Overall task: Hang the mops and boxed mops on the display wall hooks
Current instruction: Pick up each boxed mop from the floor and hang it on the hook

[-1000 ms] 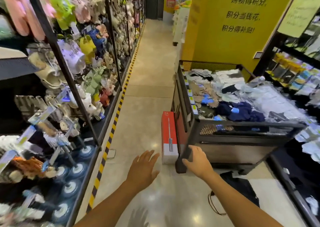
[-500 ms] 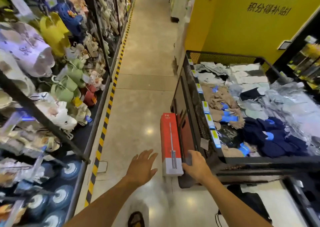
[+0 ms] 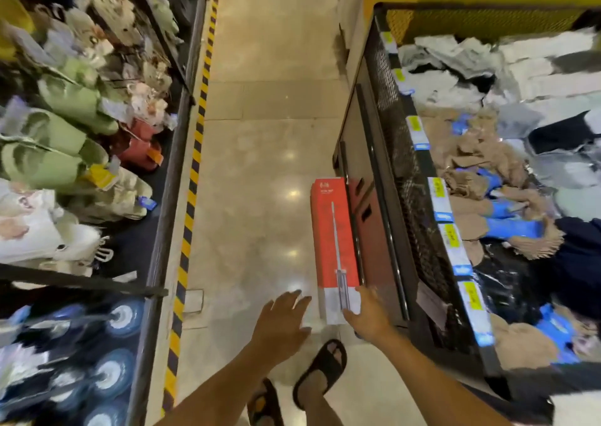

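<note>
Boxed mop [image 3: 333,240], red with a white near end, on floor [image 3: 260,197] against aisle-side wall of mesh bin [image 3: 400,152], long axis parallel to that wall. Darker red slotted panel [image 3: 367,217] between box and bin wall; identity unclear.

Right hand [image 3: 369,316] at white end of box, on its bin side: thumb across white face, fingers curled round edge toward bin, gripping. Left hand [image 3: 281,323] on side of box away from bin, just beside white end, not touching; fingers straight and spread, holding nothing, palm down over floor.

Feet in black sandals [image 3: 325,367] below hands, aisle side of bin's near corner.

Inside bin: heaped socks [image 3: 487,171], beige, navy, grey, some with blue bands. Yellow price tags [image 3: 439,191] along inner rim.

Across aisle from bin: yellow-black hazard tape [image 3: 195,152] on floor, then rack of green and cream slippers [image 3: 65,126]. Round blue-white discs [image 3: 120,318] low on that rack, opposite bin's near corner, blurred; mop heads or not, cannot tell.
</note>
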Demonstrator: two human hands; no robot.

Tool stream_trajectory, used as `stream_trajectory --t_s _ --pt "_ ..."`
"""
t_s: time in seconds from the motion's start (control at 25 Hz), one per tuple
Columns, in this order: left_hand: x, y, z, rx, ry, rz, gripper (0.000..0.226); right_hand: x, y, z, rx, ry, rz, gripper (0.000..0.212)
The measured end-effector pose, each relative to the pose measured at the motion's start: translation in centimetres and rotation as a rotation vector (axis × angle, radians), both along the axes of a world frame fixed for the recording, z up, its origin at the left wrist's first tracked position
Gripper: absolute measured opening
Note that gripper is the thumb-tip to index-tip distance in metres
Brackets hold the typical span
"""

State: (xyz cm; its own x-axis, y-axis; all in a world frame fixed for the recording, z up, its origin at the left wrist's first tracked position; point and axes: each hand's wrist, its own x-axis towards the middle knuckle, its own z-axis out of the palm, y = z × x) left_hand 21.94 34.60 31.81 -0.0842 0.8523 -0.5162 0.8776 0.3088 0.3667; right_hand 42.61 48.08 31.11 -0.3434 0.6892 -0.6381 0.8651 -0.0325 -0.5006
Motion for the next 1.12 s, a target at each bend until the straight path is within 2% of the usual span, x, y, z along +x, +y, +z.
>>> stream_trajectory --t_s 0.16,0.32,0.56,0.68,0.8,0.88,1.04,1.12 --pt "-0.5 4.0 -6.2 -0.043 -0.029 -0.042 0.070 -0.6 2.5 -10.7 -0.072 -0.069 -0.049 0.063" --pt "-1.2 7.2 -14.4 -0.138 -0.108 -0.063 0.070 -2.7 3.8 -15.5 -0.074 -0.129 -0.074 0.066" --pt "-0.7 9.9 -26.8 -0.254 -0.164 -0.083 0.069 -2.8 5.5 -27.3 -0.107 -0.204 -0.161 0.066" --pt "-0.4 12.4 -31.2 -0.276 -0.280 0.078 0.068 -2.7 7.0 -32.4 -0.070 -0.265 -0.199 0.078" --pt "-0.3 15.5 -34.1 -0.239 -0.418 0.236 0.066 -3.5 7.3 -35.5 0.060 -0.386 -0.142 0.086" --pt "-0.5 17.0 -35.9 -0.245 -0.454 0.299 0.075 -4.5 6.4 -36.2 0.131 -0.452 -0.120 0.090" --pt "-0.6 18.5 -38.5 -0.415 -0.572 0.602 0.088 -5.8 4.8 -36.7 0.159 -0.500 -0.073 0.088" --pt "-0.6 19.5 -38.7 -0.467 -0.677 0.729 0.074 -5.8 4.2 -36.9 0.170 -0.495 -0.025 0.086"
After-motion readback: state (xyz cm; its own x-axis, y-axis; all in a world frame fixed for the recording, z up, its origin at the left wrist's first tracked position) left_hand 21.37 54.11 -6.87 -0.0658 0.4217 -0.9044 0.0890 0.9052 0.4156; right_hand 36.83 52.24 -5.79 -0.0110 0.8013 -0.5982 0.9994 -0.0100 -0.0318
